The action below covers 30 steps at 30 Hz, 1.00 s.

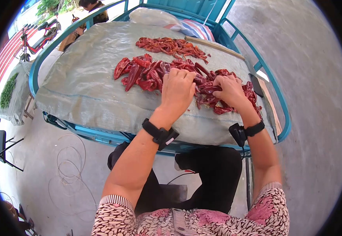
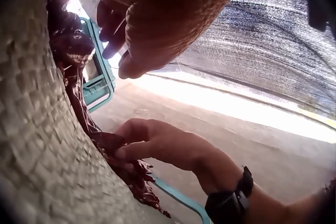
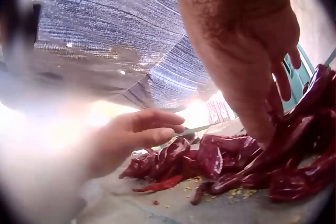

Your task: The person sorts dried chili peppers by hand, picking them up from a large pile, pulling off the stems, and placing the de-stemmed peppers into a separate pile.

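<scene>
Dark red, wrinkled peppers lie in a long heap across a sheet-covered cart bed. My left hand is over the middle of the heap; in the right wrist view the left hand has its fingers loosely extended, with nothing between them. To its right, my right hand pinches a red pepper between thumb and fingers. The left wrist view shows the right hand low on the heap, its fingertips around a dark pepper.
Behind the heap lies a row of thinner red pieces. A wooden strip, a dark phone-like object and the blue cart rail are at the right. White sacks rest at the back. Pale seeds dot the sheet.
</scene>
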Motion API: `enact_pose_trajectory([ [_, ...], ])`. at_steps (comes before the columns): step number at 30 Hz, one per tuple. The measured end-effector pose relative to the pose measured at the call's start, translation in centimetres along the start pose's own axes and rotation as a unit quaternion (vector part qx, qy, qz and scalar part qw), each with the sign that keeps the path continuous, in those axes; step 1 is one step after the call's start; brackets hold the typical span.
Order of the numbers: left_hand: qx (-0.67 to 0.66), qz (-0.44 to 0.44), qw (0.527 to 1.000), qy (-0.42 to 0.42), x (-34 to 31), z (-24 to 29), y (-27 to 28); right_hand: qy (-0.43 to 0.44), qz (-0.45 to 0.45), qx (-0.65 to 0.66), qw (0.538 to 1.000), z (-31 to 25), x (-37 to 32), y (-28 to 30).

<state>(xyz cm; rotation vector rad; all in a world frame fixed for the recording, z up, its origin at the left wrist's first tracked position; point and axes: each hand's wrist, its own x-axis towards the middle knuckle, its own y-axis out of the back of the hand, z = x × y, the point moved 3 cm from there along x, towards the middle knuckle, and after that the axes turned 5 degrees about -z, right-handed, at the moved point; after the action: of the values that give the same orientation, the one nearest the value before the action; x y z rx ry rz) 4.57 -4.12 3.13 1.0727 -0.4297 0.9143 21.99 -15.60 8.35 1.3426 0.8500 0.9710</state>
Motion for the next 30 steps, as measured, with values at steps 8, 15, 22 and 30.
enact_pose_trajectory([
  [8,-0.067,-0.008,0.997,-0.048,0.3,1.7,-1.8,0.056,0.087,0.360,0.927,-2.4,-1.9,1.9],
  [15,-0.006,0.014,0.994,0.107,0.7,1.5,-1.3,-0.031,0.251,0.085,0.964,0.0,-1.1,-2.1],
  [22,-0.051,0.024,0.992,0.109,0.6,1.8,-1.7,-0.026,0.221,0.002,0.975,-0.1,0.7,-4.8],
  [30,-0.006,0.039,0.999,0.021,0.4,0.9,-2.7,-0.059,0.392,0.072,0.915,0.5,-0.3,-2.6],
])
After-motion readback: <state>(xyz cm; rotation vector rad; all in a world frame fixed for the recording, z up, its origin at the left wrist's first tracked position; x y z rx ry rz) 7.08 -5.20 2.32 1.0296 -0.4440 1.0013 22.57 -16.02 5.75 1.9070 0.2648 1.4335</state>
